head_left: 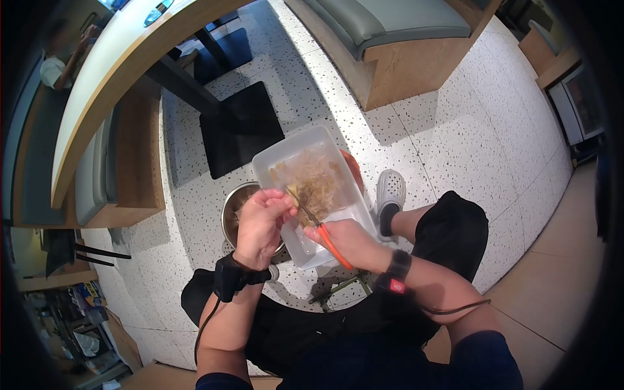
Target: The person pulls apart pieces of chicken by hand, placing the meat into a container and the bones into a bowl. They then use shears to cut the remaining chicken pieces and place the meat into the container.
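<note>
My right hand (344,242) is closed around the orange handles of a pair of scissors (335,247), whose blades point up and left toward my left hand (265,218). The fingers of my left hand are pinched on a small yellowish piece (293,194) at the blade tips. Both hands are over the lower left part of a translucent plastic bin (318,260), which holds a heap of pale and brownish shredded pieces (315,182). Partly behind my left hand stands a round metal bowl (227,218) with some pale pieces in it.
A curved table (123,58) with a black base plate (240,127) is at the upper left. A padded bench (409,58) stands at the top. An orange-red object (353,170) shows behind the bin, near a light clog (391,190). A person (62,65) sits far left.
</note>
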### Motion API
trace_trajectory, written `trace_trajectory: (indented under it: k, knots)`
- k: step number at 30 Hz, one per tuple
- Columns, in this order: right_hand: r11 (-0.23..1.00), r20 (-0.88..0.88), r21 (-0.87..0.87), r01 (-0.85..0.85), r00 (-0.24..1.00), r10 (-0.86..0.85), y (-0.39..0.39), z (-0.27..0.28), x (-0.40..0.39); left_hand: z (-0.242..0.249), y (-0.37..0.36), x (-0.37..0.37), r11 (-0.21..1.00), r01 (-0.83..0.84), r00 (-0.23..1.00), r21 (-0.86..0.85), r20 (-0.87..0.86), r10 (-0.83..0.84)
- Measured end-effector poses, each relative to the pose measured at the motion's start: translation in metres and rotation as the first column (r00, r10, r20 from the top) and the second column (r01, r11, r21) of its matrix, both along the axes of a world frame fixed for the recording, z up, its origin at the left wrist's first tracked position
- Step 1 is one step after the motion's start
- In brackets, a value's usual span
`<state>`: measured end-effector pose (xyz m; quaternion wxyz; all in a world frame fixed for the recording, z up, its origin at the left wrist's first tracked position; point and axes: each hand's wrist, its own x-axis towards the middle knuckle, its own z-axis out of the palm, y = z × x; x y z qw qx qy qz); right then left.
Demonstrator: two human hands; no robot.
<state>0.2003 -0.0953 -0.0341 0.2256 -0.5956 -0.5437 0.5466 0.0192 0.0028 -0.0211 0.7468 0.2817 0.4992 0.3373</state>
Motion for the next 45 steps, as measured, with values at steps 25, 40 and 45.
trace_trajectory:
  k: [25,40,45]
  knots:
    - [0.796,-0.427,-0.582,0.169,0.769,-0.476,0.008,0.003,0.029,-0.05,0.006,0.014,0.809,0.512,0.718,0.29,-0.661,-0.217]
    - [0.875,-0.364,-0.332,0.353,0.808,-0.464,0.008,0.012,0.044,-0.074,-0.015,0.039,0.391,0.92,0.123,0.025,-0.966,-0.229]
    - [0.87,-0.324,-0.112,0.479,0.811,-0.488,0.007,-0.004,0.037,-0.032,0.0,0.015,0.805,0.592,0.759,0.037,-0.362,-0.541]
